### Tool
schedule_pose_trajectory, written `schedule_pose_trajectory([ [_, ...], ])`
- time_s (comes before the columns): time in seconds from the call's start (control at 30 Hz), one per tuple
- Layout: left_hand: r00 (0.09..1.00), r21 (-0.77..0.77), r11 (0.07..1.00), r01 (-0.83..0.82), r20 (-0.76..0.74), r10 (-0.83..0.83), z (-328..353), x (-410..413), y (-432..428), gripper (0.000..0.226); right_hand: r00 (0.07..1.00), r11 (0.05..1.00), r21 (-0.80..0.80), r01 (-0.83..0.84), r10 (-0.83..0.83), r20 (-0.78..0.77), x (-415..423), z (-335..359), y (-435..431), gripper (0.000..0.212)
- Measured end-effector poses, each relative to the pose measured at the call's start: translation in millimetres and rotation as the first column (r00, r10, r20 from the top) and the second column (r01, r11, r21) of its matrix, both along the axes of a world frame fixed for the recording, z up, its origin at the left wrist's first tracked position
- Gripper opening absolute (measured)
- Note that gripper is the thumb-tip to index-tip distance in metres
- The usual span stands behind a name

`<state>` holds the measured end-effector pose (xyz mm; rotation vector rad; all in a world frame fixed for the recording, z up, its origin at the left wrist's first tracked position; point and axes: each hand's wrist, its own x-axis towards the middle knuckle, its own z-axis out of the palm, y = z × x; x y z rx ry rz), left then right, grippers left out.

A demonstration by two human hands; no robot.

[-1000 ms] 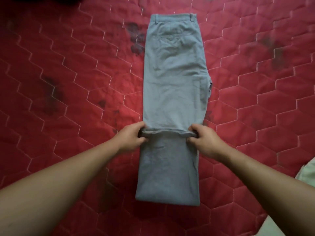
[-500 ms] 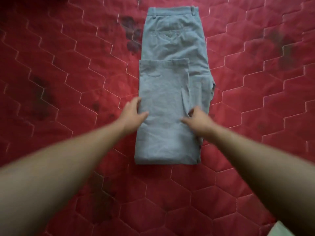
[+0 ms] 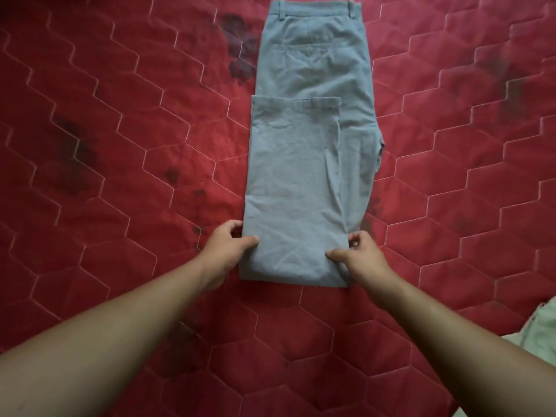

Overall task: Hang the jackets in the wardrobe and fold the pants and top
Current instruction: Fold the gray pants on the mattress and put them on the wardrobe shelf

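Grey pants (image 3: 301, 164) lie flat on a red quilted bedspread (image 3: 120, 145), waistband at the far end. The legs are folded up over the seat, their hems ending below the back pocket. My left hand (image 3: 228, 248) pinches the left edge of the folded end, thumb on top. On the other side, my right hand (image 3: 358, 257) pinches the right edge near the fold, thumb on the cloth.
A pale green garment (image 3: 538, 326) lies at the right edge of the bed. Dark stains mark the bedspread left of the pants and near the waistband.
The leg hems were carried up and laid over the seat. Both hands then slid back toward me and now grip the sides of the folded end.
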<state>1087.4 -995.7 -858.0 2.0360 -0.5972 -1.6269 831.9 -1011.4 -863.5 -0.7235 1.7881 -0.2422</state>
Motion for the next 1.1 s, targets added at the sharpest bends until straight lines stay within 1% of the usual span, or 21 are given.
schedule_pose_trajectory([
  [0.07, 1.0, 0.037, 0.999, 0.008, -0.02, -0.007, -4.6, 1.3, 6.4, 0.02, 0.999, 1.0, 0.029, 0.009, -0.01, 0.042, -4.6, -3.6, 6.4, 0.05],
  [0.1, 0.999, 0.045, 0.999, 0.023, -0.035, -0.022, -7.8, 1.4, 10.8, 0.019, 0.997, 0.999, 0.027, 0.017, -0.019, 0.069, -6.4, -5.6, 9.9, 0.047],
  [0.17, 0.995, 0.057, 0.996, 0.071, -0.078, -0.067, -11.8, 0.0, 21.3, 0.018, 0.993, 1.0, 0.029, 0.004, -0.007, 0.117, -8.4, -7.3, 16.9, 0.029],
  [0.23, 0.988, 0.07, 0.99, 0.122, -0.107, -0.114, -14.3, -2.0, 34.3, 0.016, 0.987, 0.999, 0.039, -0.028, 0.021, 0.159, -11.5, -9.0, 24.1, 0.02],
  [0.33, 0.981, 0.074, 0.982, 0.171, -0.1, -0.164, -15.6, -4.1, 52.7, 0.019, 0.978, 0.995, 0.087, -0.044, 0.025, 0.208, -18.9, -12.3, 36.3, 0.021],
  [0.43, 0.974, 0.088, 0.974, 0.209, -0.102, -0.2, -16.4, -5.5, 70.0, 0.02, 0.976, 0.99, 0.11, -0.089, 0.065, 0.206, -23.8, -13.4, 55.2, 0.025],
  [0.53, 0.973, 0.129, 0.968, 0.215, -0.116, -0.2, -15.7, -9.3, 91.0, 0.02, 0.973, 0.981, 0.13, -0.143, 0.115, 0.198, -25.5, -10.7, 79.3, 0.033],
  [0.6, 0.973, 0.188, 0.96, 0.206, -0.142, -0.181, -14.1, -10.7, 109.6, 0.02, 0.966, 0.968, 0.166, -0.188, 0.152, 0.207, -26.1, -8.7, 96.9, 0.037],
  [0.7, 0.977, 0.24, 0.952, 0.189, -0.145, -0.158, -11.6, -10.0, 128.2, 0.019, 0.963, 0.955, 0.2, -0.219, 0.177, 0.205, -23.7, -5.3, 114.6, 0.036],
  [0.77, 0.982, 0.208, 0.962, 0.177, -0.101, -0.159, -13.2, -7.7, 124.9, 0.018, 0.962, 0.956, 0.189, -0.226, 0.189, 0.194, -19.2, -1.6, 108.9, 0.025],
  [0.83, 0.988, 0.133, 0.98, 0.151, -0.061, -0.144, -15.6, -7.3, 107.2, 0.017, 0.966, 0.966, 0.154, -0.208, 0.178, 0.188, -13.7, 2.4, 88.2, 0.009],
  [0.87, 0.99, 0.092, 0.987, 0.134, -0.052, -0.13, -15.6, -8.0, 94.3, 0.016, 0.972, 0.976, 0.115, -0.186, 0.166, 0.169, -10.8, 3.0, 73.4, 0.007],
  [0.93, 0.994, 0.015, 0.994, 0.106, -0.033, -0.106, -15.4, -9.5, 64.2, 0.014, 0.981, 0.988, 0.013, -0.155, 0.153, 0.119, -5.3, 2.2, 39.0, 0.01],
  [1.0, 0.996, -0.057, 0.995, 0.088, 0.006, -0.087, -17.0, -9.7, 31.1, 0.014, 0.986, 0.991, -0.064, -0.116, 0.123, 0.117, 1.9, -1.9, 5.6, 0.012],
  [1.1, 0.999, -0.131, 0.99, 0.044, 0.037, -0.039, -21.0, -9.1, -9.2, 0.016, 0.992, 0.991, -0.127, -0.034, 0.049, 0.116, 13.2, -11.3, -32.2, 0.027],
])
